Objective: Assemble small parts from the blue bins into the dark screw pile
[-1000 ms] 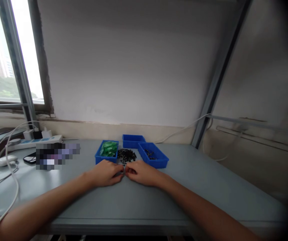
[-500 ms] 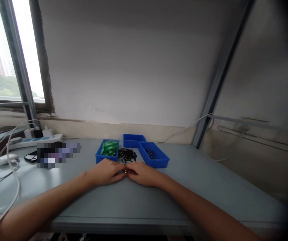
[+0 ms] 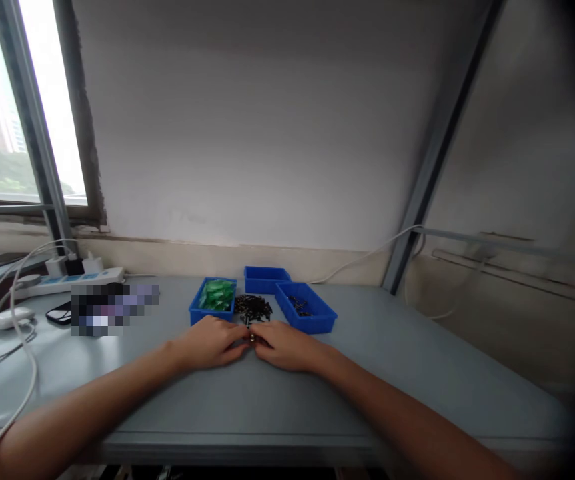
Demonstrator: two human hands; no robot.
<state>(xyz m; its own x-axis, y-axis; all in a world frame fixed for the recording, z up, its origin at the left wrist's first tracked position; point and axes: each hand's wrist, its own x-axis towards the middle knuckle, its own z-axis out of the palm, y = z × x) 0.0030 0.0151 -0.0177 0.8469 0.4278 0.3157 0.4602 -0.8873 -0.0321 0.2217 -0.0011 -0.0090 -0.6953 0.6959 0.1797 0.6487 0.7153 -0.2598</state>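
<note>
A small shiny piece (image 3: 252,337) is held between the left hand (image 3: 215,343) and the right hand (image 3: 283,345), over the table (image 3: 247,407). The fingers of both hands are closed on it in a pinch; how the grip is shared cannot be told. Two hands are probably used because so small a part is steadied best from both sides. Just beyond the fingertips, a pile of black pieces (image 3: 252,307) is spread loose, likely so that single ones can be reached easily. The pile is flanked by a left tray (image 3: 200,315), filled with green packets (image 3: 217,295), and a right tray (image 3: 317,325), in which small dark parts (image 3: 300,307) are held; each is presumably set near one hand for convenience. A rear tray (image 3: 267,287) is placed behind, its floor hidden.
</note>
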